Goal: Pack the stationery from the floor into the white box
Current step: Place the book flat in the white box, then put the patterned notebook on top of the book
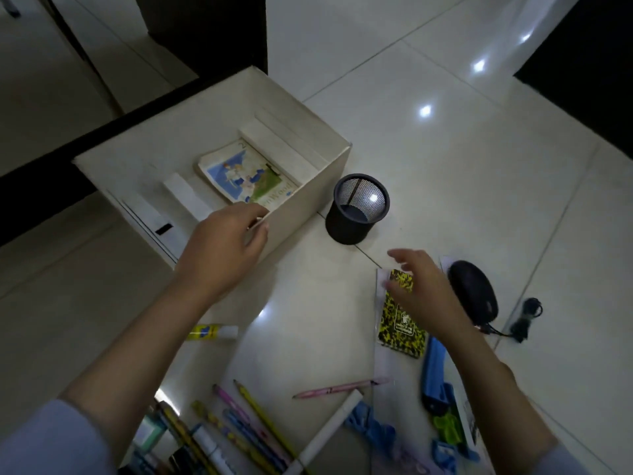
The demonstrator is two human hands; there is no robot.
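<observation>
The white box [308, 197] stands open on the tiled floor with an illustrated book [245, 176] lying flat inside. My left hand [226, 241] rests on the box's near rim, fingers curled over the edge. My right hand [421, 289] hovers with spread fingers just above a yellow-and-black notebook [400, 323] on the floor, holding nothing. A black mesh pen cup [358, 209] stands upright to the right of the box. Several pencils and pens [246, 430], a pink pen [339, 388], a glue stick [212, 331] and a white tube [329, 430] lie near me.
A black computer mouse [474, 289] with its bundled cable [524, 317] lies right of the notebook. Blue and green items [438, 389] lie at the lower right on a clear sheet. A dark furniture edge [102, 132] runs behind the box.
</observation>
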